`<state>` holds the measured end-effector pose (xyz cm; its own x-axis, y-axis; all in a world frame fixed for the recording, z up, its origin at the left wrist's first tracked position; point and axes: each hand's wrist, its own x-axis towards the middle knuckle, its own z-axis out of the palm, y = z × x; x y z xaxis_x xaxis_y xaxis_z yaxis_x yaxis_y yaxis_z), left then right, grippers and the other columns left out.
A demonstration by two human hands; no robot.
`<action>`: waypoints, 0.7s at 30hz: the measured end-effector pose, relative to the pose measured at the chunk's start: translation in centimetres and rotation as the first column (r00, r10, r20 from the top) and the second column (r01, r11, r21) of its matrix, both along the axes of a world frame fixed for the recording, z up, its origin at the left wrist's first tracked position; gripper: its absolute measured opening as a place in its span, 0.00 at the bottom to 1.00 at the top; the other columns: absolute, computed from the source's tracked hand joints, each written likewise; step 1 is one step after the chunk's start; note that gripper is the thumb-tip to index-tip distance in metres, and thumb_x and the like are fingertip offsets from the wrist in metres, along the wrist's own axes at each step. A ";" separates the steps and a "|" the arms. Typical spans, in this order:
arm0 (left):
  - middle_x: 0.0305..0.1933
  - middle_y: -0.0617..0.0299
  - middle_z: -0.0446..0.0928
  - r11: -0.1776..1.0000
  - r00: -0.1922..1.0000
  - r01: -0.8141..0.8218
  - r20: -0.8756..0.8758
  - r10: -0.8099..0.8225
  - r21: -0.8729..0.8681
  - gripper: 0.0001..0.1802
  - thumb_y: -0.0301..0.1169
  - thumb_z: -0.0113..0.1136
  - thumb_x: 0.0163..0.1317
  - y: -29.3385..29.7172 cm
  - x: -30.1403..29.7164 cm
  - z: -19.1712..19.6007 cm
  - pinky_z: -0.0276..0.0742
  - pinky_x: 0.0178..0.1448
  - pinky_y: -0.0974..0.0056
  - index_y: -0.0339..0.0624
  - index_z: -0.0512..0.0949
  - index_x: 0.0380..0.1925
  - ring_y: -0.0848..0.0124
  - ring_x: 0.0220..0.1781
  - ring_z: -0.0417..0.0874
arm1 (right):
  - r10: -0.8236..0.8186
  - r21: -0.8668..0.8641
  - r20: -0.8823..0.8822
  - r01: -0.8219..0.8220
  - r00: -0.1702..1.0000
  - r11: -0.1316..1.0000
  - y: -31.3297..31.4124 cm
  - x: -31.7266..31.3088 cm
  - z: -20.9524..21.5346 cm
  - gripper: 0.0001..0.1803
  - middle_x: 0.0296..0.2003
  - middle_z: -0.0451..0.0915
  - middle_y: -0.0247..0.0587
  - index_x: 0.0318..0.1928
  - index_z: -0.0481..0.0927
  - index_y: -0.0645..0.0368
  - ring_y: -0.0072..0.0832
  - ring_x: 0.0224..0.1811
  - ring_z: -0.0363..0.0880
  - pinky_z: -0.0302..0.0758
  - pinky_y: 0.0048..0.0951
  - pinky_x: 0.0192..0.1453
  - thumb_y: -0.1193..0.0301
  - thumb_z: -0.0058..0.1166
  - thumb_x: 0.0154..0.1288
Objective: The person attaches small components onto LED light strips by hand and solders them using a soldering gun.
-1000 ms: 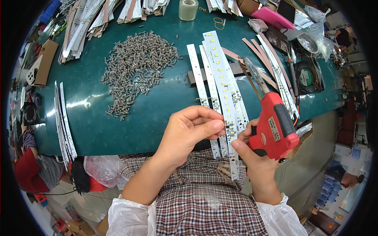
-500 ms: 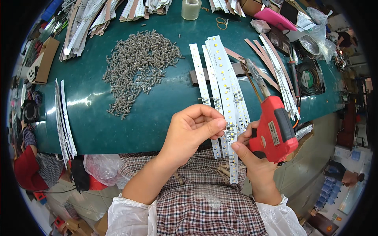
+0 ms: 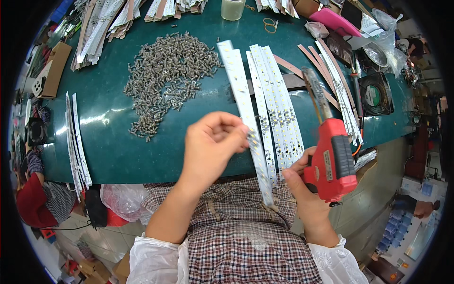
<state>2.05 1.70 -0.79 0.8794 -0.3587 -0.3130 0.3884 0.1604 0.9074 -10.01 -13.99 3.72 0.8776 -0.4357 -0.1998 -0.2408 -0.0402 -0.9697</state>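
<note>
My left hand [image 3: 208,146] pinches a long white LED strip board [image 3: 241,97] between thumb and fingertips. This board is slightly blurred and tilted, its far end leaning left and its near end over my apron. My right hand [image 3: 308,203] is closed around a red soldering gun [image 3: 331,161] with a dark grip panel. The gun's metal tip [image 3: 318,92] points away from me, with a thin tube beside it. Between the two hands, several more LED boards [image 3: 284,106] lie side by side on the green table, their far parts across a dark bar [image 3: 295,81].
A heap of small grey metal parts [image 3: 165,75] covers the table's left middle. LED strips [image 3: 78,142] lie at the left edge, and more strips [image 3: 338,90] at the right beside a fan [image 3: 376,94]. A tape roll [image 3: 232,8] and scissors [image 3: 270,25] are at the back.
My left hand has moved left with the LED board, carrying it off the other boards. My right hand and the soldering gun have barely moved.
</note>
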 end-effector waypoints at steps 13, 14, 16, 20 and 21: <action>0.29 0.59 0.82 0.911 0.982 -0.013 0.178 -0.067 0.413 0.09 0.26 0.63 0.61 -0.5 2.3 -2.4 0.78 0.33 0.74 0.28 0.80 0.36 0.77 0.29 0.83 | -0.060 -0.160 0.052 0.067 0.997 0.985 -1.3 -0.7 0.8 0.28 0.40 0.70 0.37 0.53 0.69 0.61 0.21 0.31 0.77 0.76 0.22 0.32 0.90 0.60 0.51; 0.29 0.59 0.82 0.910 0.982 -0.013 0.175 -0.066 0.414 0.09 0.26 0.63 0.61 -0.7 2.3 -2.4 0.78 0.33 0.74 0.28 0.80 0.36 0.77 0.29 0.83 | -0.066 -0.149 0.063 0.075 0.996 0.986 -1.3 -0.8 0.7 0.28 0.40 0.70 0.37 0.53 0.69 0.61 0.21 0.31 0.77 0.77 0.22 0.33 0.90 0.60 0.51; 0.28 0.59 0.82 0.896 0.977 -0.024 0.200 -0.073 0.443 0.09 0.25 0.63 0.61 -1.1 2.3 -2.4 0.78 0.32 0.74 0.27 0.80 0.35 0.77 0.28 0.83 | -0.070 -0.137 0.073 0.080 0.995 0.987 -1.4 -0.8 0.6 0.28 0.40 0.70 0.37 0.53 0.69 0.62 0.22 0.31 0.77 0.77 0.23 0.33 0.90 0.60 0.51; 0.27 0.55 0.84 0.880 0.967 -0.062 0.247 -0.064 0.470 0.09 0.29 0.62 0.56 -1.1 2.2 -2.8 0.80 0.35 0.67 0.32 0.82 0.31 0.69 0.27 0.86 | -0.057 -0.141 0.066 0.066 0.996 0.988 -1.4 -0.8 0.5 0.27 0.40 0.70 0.38 0.53 0.69 0.62 0.22 0.31 0.76 0.77 0.24 0.33 0.89 0.60 0.52; 0.26 0.57 0.83 0.870 0.964 -0.050 0.250 -0.086 0.491 0.08 0.27 0.63 0.58 -1.1 2.2 -2.6 0.79 0.33 0.71 0.31 0.82 0.32 0.73 0.27 0.85 | -0.050 -0.138 0.064 0.058 0.997 0.989 -1.4 -0.9 0.5 0.27 0.40 0.70 0.38 0.53 0.69 0.62 0.22 0.31 0.76 0.77 0.24 0.33 0.88 0.61 0.52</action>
<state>4.28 0.58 -3.35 0.9474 -0.2352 -0.2172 0.1307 -0.3350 0.9331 -10.89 -15.37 4.20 0.8605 -0.5029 -0.0813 -0.1879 -0.1650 -0.9682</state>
